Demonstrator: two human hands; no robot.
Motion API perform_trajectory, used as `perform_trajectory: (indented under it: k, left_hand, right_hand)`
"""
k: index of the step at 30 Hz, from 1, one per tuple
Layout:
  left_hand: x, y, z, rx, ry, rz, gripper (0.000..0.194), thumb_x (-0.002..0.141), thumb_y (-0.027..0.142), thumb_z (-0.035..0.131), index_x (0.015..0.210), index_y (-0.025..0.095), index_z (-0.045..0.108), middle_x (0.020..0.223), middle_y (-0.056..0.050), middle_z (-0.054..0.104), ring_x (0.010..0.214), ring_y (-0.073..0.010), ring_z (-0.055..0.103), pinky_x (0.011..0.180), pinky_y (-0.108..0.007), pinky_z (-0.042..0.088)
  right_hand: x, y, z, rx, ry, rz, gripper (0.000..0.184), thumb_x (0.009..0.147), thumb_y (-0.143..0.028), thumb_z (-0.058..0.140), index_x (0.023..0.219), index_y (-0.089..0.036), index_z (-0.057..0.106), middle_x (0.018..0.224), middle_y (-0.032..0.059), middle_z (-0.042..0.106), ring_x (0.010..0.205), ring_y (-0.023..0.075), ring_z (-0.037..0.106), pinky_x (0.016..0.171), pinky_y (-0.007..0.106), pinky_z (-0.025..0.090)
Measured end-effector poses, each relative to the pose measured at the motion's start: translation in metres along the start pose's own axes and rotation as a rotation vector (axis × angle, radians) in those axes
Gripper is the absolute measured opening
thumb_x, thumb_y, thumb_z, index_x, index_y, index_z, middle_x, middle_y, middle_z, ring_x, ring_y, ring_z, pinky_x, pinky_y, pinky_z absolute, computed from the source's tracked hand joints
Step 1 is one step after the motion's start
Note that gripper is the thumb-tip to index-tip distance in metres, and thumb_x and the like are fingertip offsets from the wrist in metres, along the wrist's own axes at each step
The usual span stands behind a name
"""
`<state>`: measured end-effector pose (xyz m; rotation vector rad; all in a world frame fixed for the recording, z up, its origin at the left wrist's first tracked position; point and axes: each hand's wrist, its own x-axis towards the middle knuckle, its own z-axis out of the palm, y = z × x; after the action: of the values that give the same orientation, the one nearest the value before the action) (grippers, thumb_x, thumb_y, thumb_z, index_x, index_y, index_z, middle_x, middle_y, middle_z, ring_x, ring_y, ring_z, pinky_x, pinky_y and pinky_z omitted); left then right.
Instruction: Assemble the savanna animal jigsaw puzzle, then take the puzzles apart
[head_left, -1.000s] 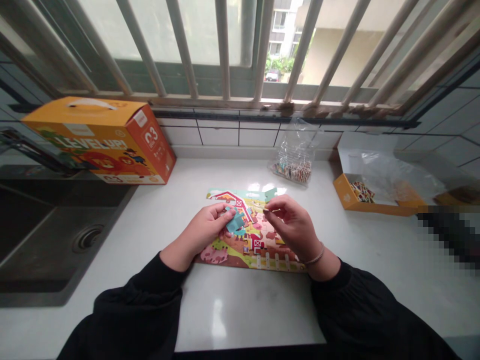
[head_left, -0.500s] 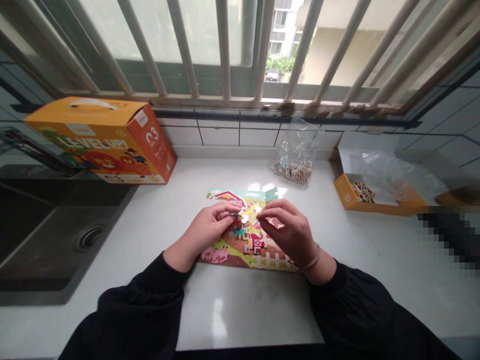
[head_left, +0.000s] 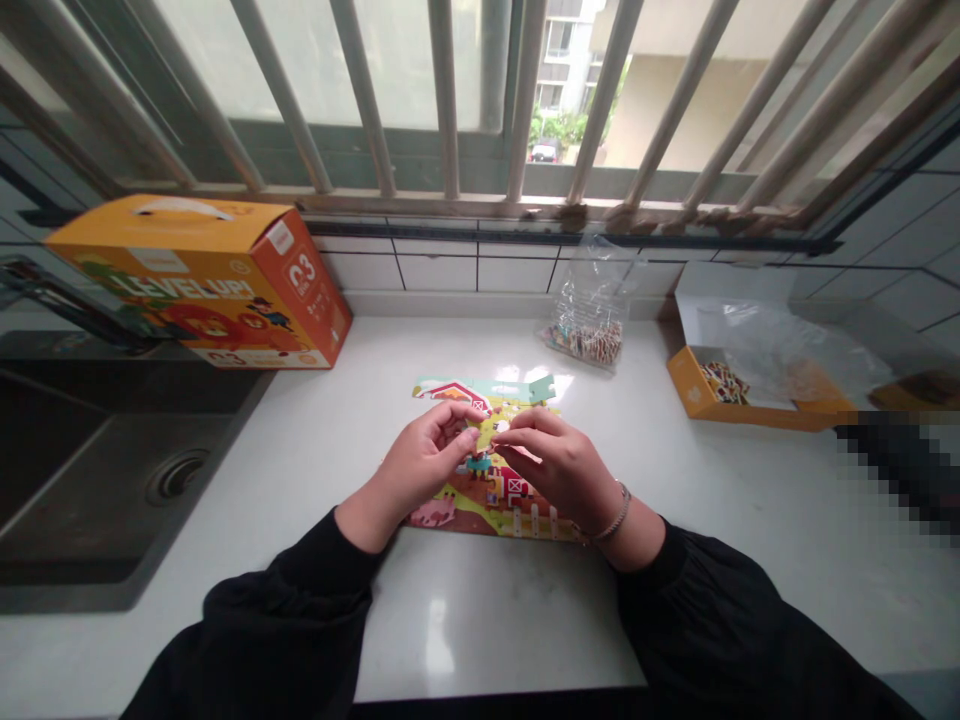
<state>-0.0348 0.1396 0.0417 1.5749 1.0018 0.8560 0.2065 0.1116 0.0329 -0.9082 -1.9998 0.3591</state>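
Observation:
A partly covered farm jigsaw puzzle [head_left: 465,492] lies flat on the white counter, with a red barn, a pink animal and a white fence printed on it. Just above its middle, a yellow-green puzzle piece [head_left: 486,432] is pinched between the thumb and fingers of my left hand [head_left: 429,448]. From the other side, the bent fingertips of my right hand [head_left: 559,462] meet the same piece at its right edge. My fingers hide part of the piece and the puzzle beneath. A pale green corner piece [head_left: 541,388] sits at the puzzle's upper right.
An orange cardboard box [head_left: 202,280] with a handle stands at the left, beside a dark sink [head_left: 90,560]. Near the tiled wall rests a clear bag [head_left: 589,310] of puzzle pieces. An open orange-and-white box [head_left: 757,405] at the right contains loose pieces and plastic.
My right hand has shifted left and the two hands are closer together. The piece between them is now turned so its yellow-green face shows.

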Motion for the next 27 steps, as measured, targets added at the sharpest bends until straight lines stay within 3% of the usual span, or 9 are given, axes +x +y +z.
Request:
perform_trajectory:
  k: [3, 7, 9, 12, 15, 18, 21, 24, 27]
  left_hand:
    - [0.000, 0.001, 0.003, 0.003, 0.009, 0.028, 0.024, 0.105, 0.038, 0.069, 0.123, 0.022, 0.069, 0.107, -0.006, 0.074, 0.092, -0.0220, 0.074, 0.085, -0.039, 0.065]
    - [-0.002, 0.002, 0.007, 0.110, -0.007, 0.245, 0.019, 0.106, 0.028, 0.067, 0.125, 0.024, 0.068, 0.133, -0.012, 0.068, 0.128, -0.0283, 0.070, 0.104, -0.045, 0.064]
    - [-0.004, 0.003, 0.008, 0.202, -0.039, 0.337, 0.021, 0.109, 0.026, 0.064, 0.130, 0.026, 0.067, 0.141, -0.013, 0.065, 0.140, -0.0290, 0.064, 0.109, -0.045, 0.063]
    - [-0.005, 0.003, 0.006, 0.334, -0.065, 0.405, 0.034, 0.111, 0.025, 0.064, 0.144, 0.028, 0.060, 0.148, -0.014, 0.063, 0.143, -0.0284, 0.062, 0.114, -0.047, 0.060]
    - [-0.003, 0.000, 0.000, 0.527, 0.011, 0.393, 0.050, 0.106, 0.032, 0.075, 0.152, 0.025, 0.056, 0.150, -0.015, 0.064, 0.144, -0.0328, 0.061, 0.123, -0.056, 0.052]
    - [0.002, -0.008, -0.008, 0.745, 0.012, 0.283, 0.058, 0.092, 0.039, 0.091, 0.141, 0.022, 0.066, 0.145, -0.016, 0.068, 0.141, -0.0409, 0.060, 0.122, -0.063, 0.049]
    - [0.004, -0.017, -0.012, 0.839, -0.038, 0.169, 0.044, 0.087, 0.036, 0.094, 0.124, 0.021, 0.075, 0.130, -0.014, 0.072, 0.127, -0.0405, 0.064, 0.111, -0.060, 0.054]
    - [0.005, -0.022, -0.011, 0.803, -0.044, 0.170, 0.022, 0.091, 0.020, 0.086, 0.111, 0.020, 0.075, 0.121, -0.011, 0.072, 0.119, -0.0354, 0.065, 0.105, -0.054, 0.056]
    - [0.005, -0.025, -0.010, 0.775, -0.046, 0.196, 0.024, 0.087, 0.004, 0.078, 0.104, 0.020, 0.073, 0.116, -0.009, 0.072, 0.114, -0.0325, 0.065, 0.102, -0.050, 0.057]
  right_hand:
    - [-0.001, -0.001, 0.001, 0.078, 0.061, 0.142, 0.009, 0.108, -0.034, 0.074, 0.110, -0.026, 0.078, 0.110, 0.0092, 0.073, 0.094, 0.0211, 0.075, 0.082, 0.037, 0.070]
    - [-0.002, 0.000, 0.005, 0.298, 0.066, 0.498, 0.035, 0.104, -0.045, 0.079, 0.129, -0.022, 0.071, 0.107, 0.0088, 0.075, 0.090, 0.0207, 0.077, 0.076, 0.035, 0.071]
    - [-0.003, 0.001, 0.008, 0.377, -0.022, 0.556, 0.038, 0.104, -0.045, 0.077, 0.133, -0.022, 0.071, 0.101, 0.0067, 0.077, 0.087, 0.0205, 0.077, 0.076, 0.035, 0.069]
    - [-0.002, 0.003, 0.007, 0.407, -0.063, 0.574, 0.030, 0.105, -0.047, 0.074, 0.120, -0.022, 0.076, 0.099, 0.0057, 0.080, 0.085, 0.0198, 0.077, 0.076, 0.034, 0.066]
    - [-0.001, 0.006, 0.002, 0.405, 0.017, 0.671, 0.034, 0.104, -0.053, 0.074, 0.115, -0.022, 0.075, 0.099, 0.0064, 0.081, 0.081, 0.0203, 0.077, 0.070, 0.033, 0.064]
    - [-0.002, 0.011, -0.002, 0.359, 0.082, 0.770, 0.039, 0.101, -0.058, 0.075, 0.115, -0.021, 0.072, 0.096, 0.0067, 0.080, 0.077, 0.0214, 0.077, 0.062, 0.031, 0.061]
    - [-0.003, 0.015, 0.001, 0.403, 0.069, 0.839, 0.045, 0.098, -0.062, 0.076, 0.117, -0.022, 0.071, 0.094, 0.0059, 0.078, 0.071, 0.0217, 0.076, 0.051, 0.030, 0.058]
    - [-0.004, 0.015, 0.005, 0.448, 0.041, 0.862, 0.045, 0.097, -0.063, 0.077, 0.116, -0.023, 0.071, 0.093, 0.0054, 0.077, 0.071, 0.0226, 0.077, 0.048, 0.029, 0.056]
    - [-0.003, 0.013, 0.005, 0.477, 0.022, 0.881, 0.044, 0.096, -0.062, 0.078, 0.113, -0.023, 0.070, 0.092, 0.0050, 0.076, 0.073, 0.0230, 0.078, 0.048, 0.028, 0.054]
